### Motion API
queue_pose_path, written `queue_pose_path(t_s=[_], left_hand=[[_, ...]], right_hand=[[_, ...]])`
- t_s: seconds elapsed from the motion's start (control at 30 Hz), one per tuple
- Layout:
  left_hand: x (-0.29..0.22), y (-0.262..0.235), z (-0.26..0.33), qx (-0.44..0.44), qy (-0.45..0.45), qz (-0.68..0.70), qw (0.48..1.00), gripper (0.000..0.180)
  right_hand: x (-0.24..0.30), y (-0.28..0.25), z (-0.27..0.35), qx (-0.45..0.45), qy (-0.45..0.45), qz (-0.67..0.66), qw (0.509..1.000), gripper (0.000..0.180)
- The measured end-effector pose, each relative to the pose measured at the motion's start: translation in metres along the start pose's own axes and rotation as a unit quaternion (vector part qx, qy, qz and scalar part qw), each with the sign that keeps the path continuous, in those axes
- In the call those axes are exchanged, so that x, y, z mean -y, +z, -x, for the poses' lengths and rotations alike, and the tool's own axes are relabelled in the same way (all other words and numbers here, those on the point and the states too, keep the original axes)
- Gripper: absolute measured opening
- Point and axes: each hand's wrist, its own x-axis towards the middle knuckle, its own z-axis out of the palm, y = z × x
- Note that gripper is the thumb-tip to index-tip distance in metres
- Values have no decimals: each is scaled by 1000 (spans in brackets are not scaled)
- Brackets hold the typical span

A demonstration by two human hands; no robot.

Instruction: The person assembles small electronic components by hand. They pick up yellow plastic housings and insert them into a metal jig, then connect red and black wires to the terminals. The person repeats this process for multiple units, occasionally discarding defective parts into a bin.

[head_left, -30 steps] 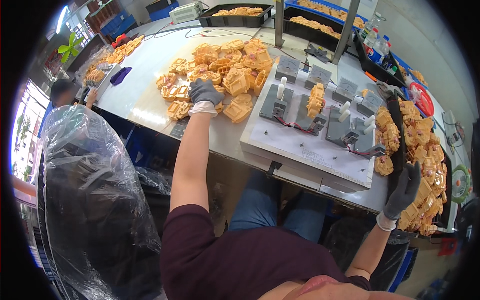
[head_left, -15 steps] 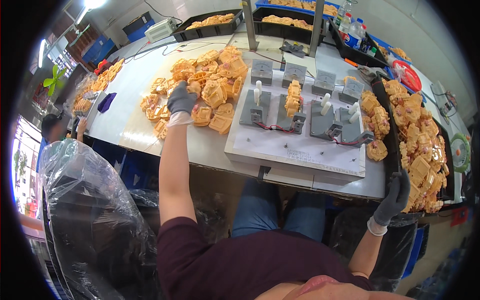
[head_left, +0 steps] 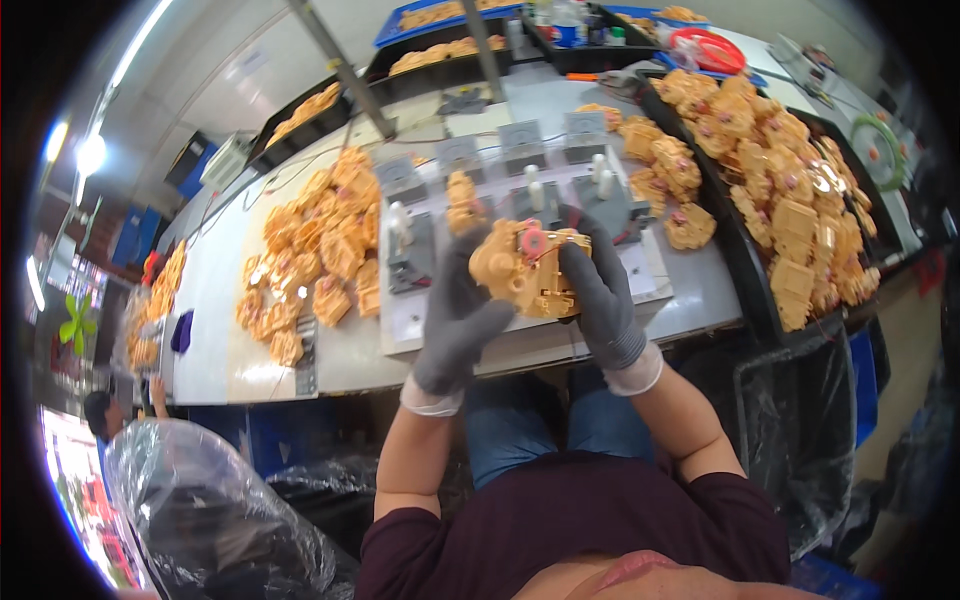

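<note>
While both gloved hands meet above the person's lap, they grip one orange plastic toy part (head_left: 528, 268) between them, held up in front of the near edge of the surface (head_left: 330, 365).

At far left, a clear plastic bag (head_left: 200, 510) bulges beside the person's knee. On the pale surface beyond it lies a loose pile of orange parts (head_left: 315, 255), spread out toward the far left edge.

Next comes the left hand (head_left: 462, 315), in a grey glove with a white cuff. Its fingers curl around the left side of the toy part, thumb pressed against the front. The part is blocky, with a small pink wheel on its upper face.

Directly behind the part sits a white fixture plate (head_left: 520, 240) carrying grey blocks and white upright pegs; one orange piece rests on it.

On the other side, the right hand (head_left: 600, 290), gloved the same way, closes its fingers on the right end of the part, thumb on the near side.

Further right, a long black tray (head_left: 745, 285) runs along the surface edge, heaped with more orange parts (head_left: 790, 200). A red round item (head_left: 705, 48) lies at the far end, and a black plastic bag (head_left: 800, 420) hangs below the tray.
</note>
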Motion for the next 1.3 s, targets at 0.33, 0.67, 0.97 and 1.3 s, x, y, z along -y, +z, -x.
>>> queue_pose_path(t_s=[0.33,0.67,0.97,1.3], left_hand=[[15,68,-84,-54,-31,12,998,28],[102,91,-159,39,135,-548,825,32],[99,104,-144,130,-52,-634,761,67],[84,60,-15,74,262,-446,853,38]], right_hand=[[-10,-114,-26,-196,-269,436,836,38],[-33,-125,-16,-149,-179,246,941,23],[-28,-131,-11,-133,-149,253,947,25],[-14,-149,-2,-85,-69,508,855,45]])
